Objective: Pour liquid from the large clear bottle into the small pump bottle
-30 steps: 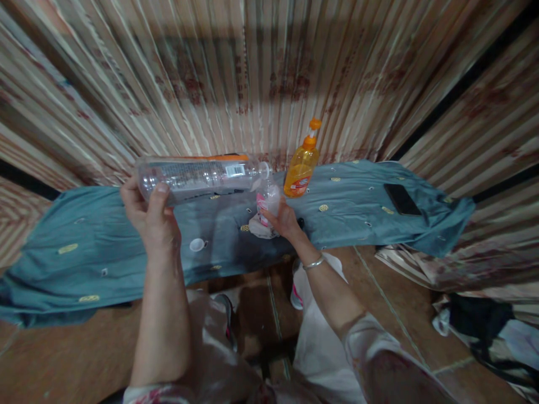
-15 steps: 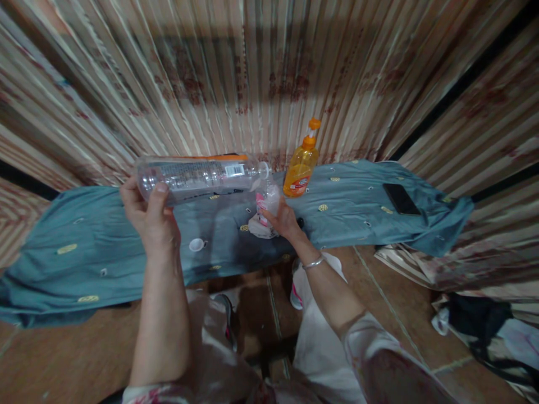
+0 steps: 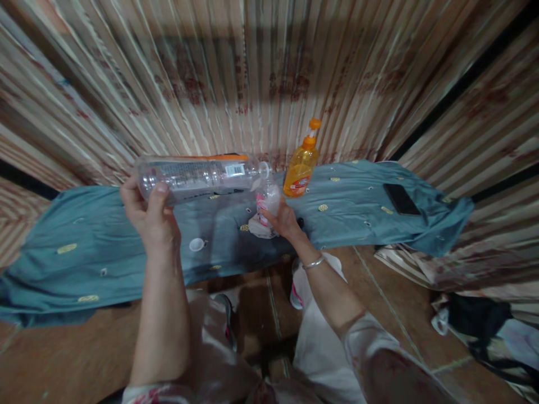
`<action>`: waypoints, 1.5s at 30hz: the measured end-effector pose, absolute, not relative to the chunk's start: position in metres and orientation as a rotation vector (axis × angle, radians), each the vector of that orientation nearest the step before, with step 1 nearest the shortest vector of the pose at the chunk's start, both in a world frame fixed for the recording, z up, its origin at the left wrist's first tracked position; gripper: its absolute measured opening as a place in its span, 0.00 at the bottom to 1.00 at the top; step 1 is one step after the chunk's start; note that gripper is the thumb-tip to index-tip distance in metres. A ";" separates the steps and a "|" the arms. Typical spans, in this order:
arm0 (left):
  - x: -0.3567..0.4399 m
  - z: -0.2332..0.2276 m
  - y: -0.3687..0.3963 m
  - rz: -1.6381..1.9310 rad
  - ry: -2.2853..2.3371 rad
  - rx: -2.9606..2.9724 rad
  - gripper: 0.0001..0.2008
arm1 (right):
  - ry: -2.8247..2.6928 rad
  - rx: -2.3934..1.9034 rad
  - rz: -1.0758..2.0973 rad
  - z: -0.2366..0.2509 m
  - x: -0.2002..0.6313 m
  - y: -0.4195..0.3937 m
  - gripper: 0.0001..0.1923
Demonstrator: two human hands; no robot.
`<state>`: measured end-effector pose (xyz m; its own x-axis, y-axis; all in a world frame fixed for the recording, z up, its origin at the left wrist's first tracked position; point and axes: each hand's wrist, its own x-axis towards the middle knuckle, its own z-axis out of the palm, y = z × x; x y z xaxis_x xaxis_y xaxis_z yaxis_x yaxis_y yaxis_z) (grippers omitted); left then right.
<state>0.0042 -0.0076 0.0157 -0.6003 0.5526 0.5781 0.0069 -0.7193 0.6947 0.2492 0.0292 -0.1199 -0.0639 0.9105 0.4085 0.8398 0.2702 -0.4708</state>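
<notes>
My left hand [image 3: 154,216] grips the base end of a large clear plastic bottle [image 3: 197,177], which lies on its side in the air with its uncapped neck to the right. An orange strip and a barcode show on it. My right hand [image 3: 284,219] is wrapped round a smaller clear bottle [image 3: 268,199] with pink print, standing close below the large bottle's mouth. A crumpled pale cloth or bag [image 3: 261,227] lies at the small bottle's foot. To the left, a small white cap [image 3: 196,244] rests on the teal cloth [image 3: 138,269].
Behind my right hand stands an orange pump bottle [image 3: 300,171] of yellow liquid. A black phone [image 3: 401,199] lies farther right on the cloth. Striped curtains [image 3: 269,73] hang behind the bench. A black bag [image 3: 478,320] is on the floor at right.
</notes>
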 end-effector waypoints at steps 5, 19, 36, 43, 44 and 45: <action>0.006 0.018 -0.009 2.346 1.004 1.158 0.19 | -1.873 -1.522 0.159 -0.121 0.249 0.030 0.40; -0.001 0.011 -0.004 2.342 1.058 1.280 0.18 | -1.894 -1.523 0.141 -0.118 0.249 0.029 0.36; -0.005 0.008 -0.003 2.305 1.126 1.307 0.19 | -1.889 -1.585 0.146 -0.118 0.248 0.029 0.43; -0.001 0.011 -0.005 2.342 1.045 1.247 0.20 | -1.863 -1.564 0.164 -0.122 0.249 0.031 0.44; -0.001 0.012 -0.005 2.350 1.037 1.230 0.20 | -1.859 -1.552 0.157 -0.123 0.249 0.032 0.43; 0.000 0.012 -0.005 2.358 1.039 1.218 0.20 | -1.859 -1.537 0.150 -0.124 0.249 0.032 0.43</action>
